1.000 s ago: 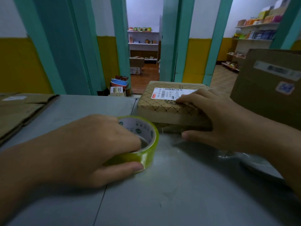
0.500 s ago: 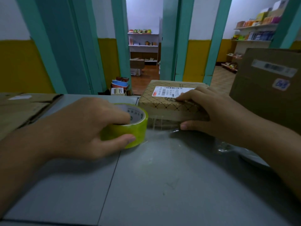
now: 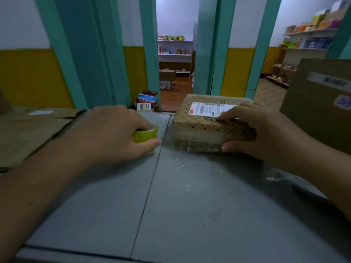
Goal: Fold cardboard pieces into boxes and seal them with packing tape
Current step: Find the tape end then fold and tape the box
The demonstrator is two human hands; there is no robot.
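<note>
First, the left hand [image 3: 112, 133] curls over the tape [image 3: 146, 134] on the table [image 3: 190, 205], hiding most of it; it looks stiff and light, best gripped by its sides. Beside it the box [image 3: 205, 128] lies flat, likely light but crushable, so hold its edges. The right hand [image 3: 266, 135] clamps its near right corner, fingers on top, thumb in front. Whether a strand joins tape to box is unclear.
</note>
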